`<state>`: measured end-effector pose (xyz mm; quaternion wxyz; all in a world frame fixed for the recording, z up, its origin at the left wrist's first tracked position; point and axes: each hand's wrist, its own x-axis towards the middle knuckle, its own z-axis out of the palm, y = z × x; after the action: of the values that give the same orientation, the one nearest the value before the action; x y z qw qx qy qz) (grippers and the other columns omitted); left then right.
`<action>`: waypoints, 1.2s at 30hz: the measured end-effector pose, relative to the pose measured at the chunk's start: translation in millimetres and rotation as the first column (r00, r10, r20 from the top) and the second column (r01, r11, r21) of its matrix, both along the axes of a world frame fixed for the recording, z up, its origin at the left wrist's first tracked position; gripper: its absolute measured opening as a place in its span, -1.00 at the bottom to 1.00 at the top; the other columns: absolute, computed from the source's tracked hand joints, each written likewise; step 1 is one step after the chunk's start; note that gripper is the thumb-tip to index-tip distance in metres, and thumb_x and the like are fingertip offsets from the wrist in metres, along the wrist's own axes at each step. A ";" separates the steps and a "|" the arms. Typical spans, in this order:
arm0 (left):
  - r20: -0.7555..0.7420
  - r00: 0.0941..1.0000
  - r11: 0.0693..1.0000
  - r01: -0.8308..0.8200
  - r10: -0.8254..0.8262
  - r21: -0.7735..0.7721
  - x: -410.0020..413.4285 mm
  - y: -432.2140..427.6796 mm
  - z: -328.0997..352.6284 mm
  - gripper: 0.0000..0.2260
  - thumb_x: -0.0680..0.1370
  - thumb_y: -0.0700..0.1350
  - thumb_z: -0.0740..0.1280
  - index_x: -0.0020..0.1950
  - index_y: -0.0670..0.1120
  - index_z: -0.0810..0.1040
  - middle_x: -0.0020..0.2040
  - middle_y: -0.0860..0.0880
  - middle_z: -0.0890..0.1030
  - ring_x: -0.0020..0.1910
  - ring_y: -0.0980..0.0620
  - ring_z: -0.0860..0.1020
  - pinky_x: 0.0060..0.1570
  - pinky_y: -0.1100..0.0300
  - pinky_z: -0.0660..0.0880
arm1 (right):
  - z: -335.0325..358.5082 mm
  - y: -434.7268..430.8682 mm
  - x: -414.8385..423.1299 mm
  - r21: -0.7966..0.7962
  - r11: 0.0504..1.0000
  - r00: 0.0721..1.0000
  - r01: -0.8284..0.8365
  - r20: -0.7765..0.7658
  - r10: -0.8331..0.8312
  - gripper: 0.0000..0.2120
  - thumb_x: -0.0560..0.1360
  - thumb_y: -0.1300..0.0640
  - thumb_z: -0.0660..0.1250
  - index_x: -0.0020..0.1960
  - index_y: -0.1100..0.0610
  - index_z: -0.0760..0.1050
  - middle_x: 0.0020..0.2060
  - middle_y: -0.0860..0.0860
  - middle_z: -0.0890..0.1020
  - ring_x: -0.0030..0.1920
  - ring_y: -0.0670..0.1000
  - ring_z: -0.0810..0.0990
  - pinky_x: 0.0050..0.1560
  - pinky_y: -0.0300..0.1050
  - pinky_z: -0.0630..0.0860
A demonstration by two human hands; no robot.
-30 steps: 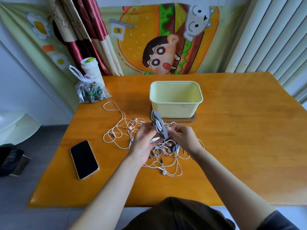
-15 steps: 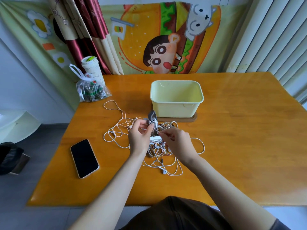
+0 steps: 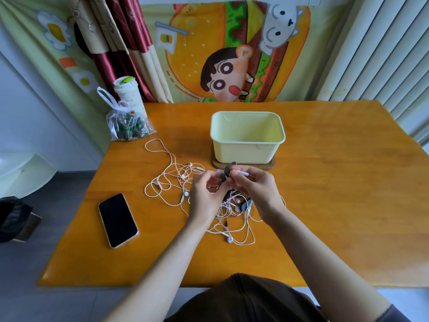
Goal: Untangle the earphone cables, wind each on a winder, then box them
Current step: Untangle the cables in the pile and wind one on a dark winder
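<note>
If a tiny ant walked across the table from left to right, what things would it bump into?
Phone → plastic bag → loose white cables → left hand → right hand. The yellow box sits behind the hands.

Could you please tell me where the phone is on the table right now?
In the head view, the phone lies face up on the table's left side, apart from the tangled earphone cables and nearer the front edge than the plastic bag.
</note>
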<state>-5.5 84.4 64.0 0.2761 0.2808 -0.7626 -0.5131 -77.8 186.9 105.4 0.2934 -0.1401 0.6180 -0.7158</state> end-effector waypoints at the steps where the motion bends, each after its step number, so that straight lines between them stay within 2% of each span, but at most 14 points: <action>1: -0.008 1.000 0.998 0.012 -0.012 0.056 0.2 2.5 2.1 -0.87 0.49 -0.12 0.43 0.00 -0.08 0.57 -0.07 -0.02 0.58 -0.12 0.16 0.57 -0.18 0.47 0.47 | 0.0 -0.1 -0.6 -0.016 1.000 1.000 0.012 0.014 -0.012 -0.91 0.51 0.30 0.32 -0.10 0.18 0.60 -0.34 0.03 0.66 -0.30 -0.09 0.64 -0.21 -0.31 0.57; 4: -0.016 0.999 0.961 0.047 -0.044 0.273 0.3 10.4 8.8 -0.87 0.54 -0.13 0.36 0.09 -0.04 0.55 -0.10 0.07 0.59 -0.07 0.13 0.59 -0.14 0.38 0.53 | 0.3 -1.9 -2.2 -0.009 0.999 0.999 0.042 -0.015 -0.043 -0.90 0.51 0.28 0.31 -0.10 0.16 0.60 -0.33 0.04 0.64 -0.34 -0.14 0.59 -0.23 -0.32 0.56; 7: -0.051 0.996 0.872 0.089 -0.074 0.481 -0.1 15.4 12.9 -0.83 0.58 -0.14 0.31 0.16 -0.03 0.51 -0.02 0.01 0.60 -0.03 0.06 0.63 -0.10 0.15 0.62 | 0.7 -3.1 -4.0 0.043 0.998 0.995 0.043 -0.086 -0.039 -0.91 0.50 0.21 0.35 -0.12 0.08 0.61 -0.29 0.01 0.65 -0.31 -0.17 0.60 -0.24 -0.33 0.53; 10: -0.040 0.995 0.851 0.098 -0.090 0.516 0.1 16.4 13.8 -0.81 0.59 -0.11 0.29 0.20 0.03 0.50 0.06 -0.04 0.62 0.02 0.02 0.64 -0.05 0.14 0.61 | 2.7 -2.3 -5.6 0.037 0.998 0.996 0.043 -0.083 -0.040 -0.93 0.49 0.19 0.36 -0.11 0.07 0.62 -0.25 0.04 0.66 -0.27 -0.12 0.61 -0.21 -0.30 0.54; 13: -0.040 0.990 0.847 0.139 -0.138 0.513 0.5 16.5 14.8 -0.80 0.60 -0.10 0.27 0.22 0.06 0.48 0.02 0.01 0.64 0.02 0.09 0.63 0.01 0.19 0.58 | 4.2 -2.2 -8.5 0.007 0.999 0.998 0.034 -0.055 -0.034 -0.94 0.48 0.19 0.36 -0.08 0.09 0.60 -0.26 0.02 0.68 -0.26 -0.10 0.62 -0.20 -0.28 0.54; 16: -0.062 0.985 0.833 0.171 -0.162 0.527 1.3 17.2 16.4 -0.78 0.59 -0.12 0.29 0.22 0.04 0.47 0.01 -0.01 0.66 0.00 0.10 0.64 -0.05 0.25 0.56 | 4.2 -1.0 -13.5 0.015 1.000 0.999 0.015 -0.053 -0.014 -0.91 0.46 0.21 0.39 -0.03 0.12 0.55 -0.34 -0.04 0.68 -0.29 -0.12 0.62 -0.22 -0.27 0.53; 18: -0.071 0.987 0.816 0.161 -0.146 0.555 1.3 17.3 17.3 -0.77 0.56 -0.13 0.33 0.20 0.02 0.47 0.02 -0.05 0.67 -0.02 0.11 0.64 -0.08 0.28 0.54 | 4.7 0.9 -15.0 0.016 1.000 0.997 -0.014 -0.080 0.015 -0.96 0.46 0.20 0.39 -0.10 0.17 0.56 -0.29 0.03 0.69 -0.28 -0.06 0.63 -0.22 -0.23 0.55; 21: -0.057 0.996 0.765 0.085 -0.062 0.638 -0.7 15.6 14.0 -0.67 0.46 -0.13 0.44 0.17 -0.02 0.43 0.05 -0.13 0.65 0.04 -0.01 0.63 0.11 0.09 0.51 | 3.8 1.1 -14.8 0.055 0.998 0.982 -0.025 -0.188 0.035 -0.92 0.51 0.22 0.33 -0.08 0.21 0.59 -0.22 0.11 0.68 -0.26 -0.07 0.65 -0.23 -0.22 0.58; 25: -0.063 0.997 0.619 0.029 0.033 0.784 -1.8 11.4 13.6 -0.48 0.36 -0.15 0.49 0.27 -0.13 0.41 0.13 -0.19 0.61 0.12 -0.10 0.59 0.24 0.02 0.45 | -4.4 0.4 -20.6 0.242 0.970 0.883 0.022 -0.459 0.095 -0.82 0.54 0.21 0.30 -0.02 0.00 0.64 -0.11 0.08 0.66 -0.14 -0.01 0.64 -0.07 -0.03 0.60; 27: -0.081 0.996 0.594 0.050 0.025 0.803 -0.9 9.7 14.0 -0.57 0.41 -0.19 0.45 0.24 -0.17 0.46 0.10 -0.16 0.63 0.11 -0.08 0.59 0.22 0.06 0.46 | -5.4 0.2 -21.2 0.318 0.947 0.823 0.036 -0.547 0.153 -0.82 0.52 0.22 0.32 0.03 0.04 0.65 -0.10 0.01 0.64 -0.10 -0.01 0.62 -0.03 -0.05 0.58; 29: -0.083 0.997 0.615 0.067 -0.002 0.786 0.3 9.3 14.6 -0.75 0.47 -0.21 0.40 0.14 -0.15 0.55 0.02 -0.10 0.66 0.07 -0.03 0.60 0.18 0.10 0.47 | -4.1 -0.1 -19.6 0.339 0.939 0.783 0.057 -0.599 0.169 -0.83 0.49 0.22 0.36 0.05 0.09 0.64 -0.12 -0.03 0.65 -0.11 -0.07 0.62 -0.04 -0.18 0.57; 31: -0.082 0.997 0.642 0.072 -0.014 0.763 0.8 8.4 15.6 -0.88 0.49 -0.22 0.38 0.01 -0.10 0.60 -0.06 -0.04 0.68 0.03 0.01 0.60 0.16 0.13 0.47 | -2.6 -0.2 -17.9 0.329 0.941 0.755 0.079 -0.636 0.159 -0.88 0.45 0.21 0.41 -0.03 0.07 0.63 -0.19 -0.06 0.66 -0.17 -0.16 0.61 -0.13 -0.33 0.52; 33: -0.093 0.996 0.640 0.077 -0.008 0.765 0.5 6.0 16.2 -0.90 0.49 -0.25 0.38 -0.03 -0.10 0.61 -0.09 -0.04 0.68 0.02 0.01 0.60 0.14 0.14 0.48 | -2.4 -0.7 -17.0 0.318 0.943 0.728 0.099 -0.670 0.149 -0.93 0.43 0.20 0.44 -0.14 0.05 0.60 -0.27 -0.09 0.64 -0.24 -0.17 0.58 -0.21 -0.39 0.48; 36: -0.097 0.995 0.630 0.083 -0.012 0.772 0.0 3.5 16.1 -0.89 0.50 -0.25 0.37 0.01 -0.12 0.60 -0.05 -0.07 0.67 0.04 -0.01 0.60 0.13 0.13 0.48 | -1.4 -1.7 -15.3 0.324 0.941 0.719 0.093 -0.676 0.161 -0.97 0.43 0.22 0.43 -0.16 0.11 0.62 -0.28 -0.08 0.64 -0.24 -0.14 0.59 -0.21 -0.39 0.49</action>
<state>-5.5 87.9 80.2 0.1465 0.3304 -0.4636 -0.8090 -93.1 185.3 104.0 0.0730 -0.3573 0.7922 -0.4892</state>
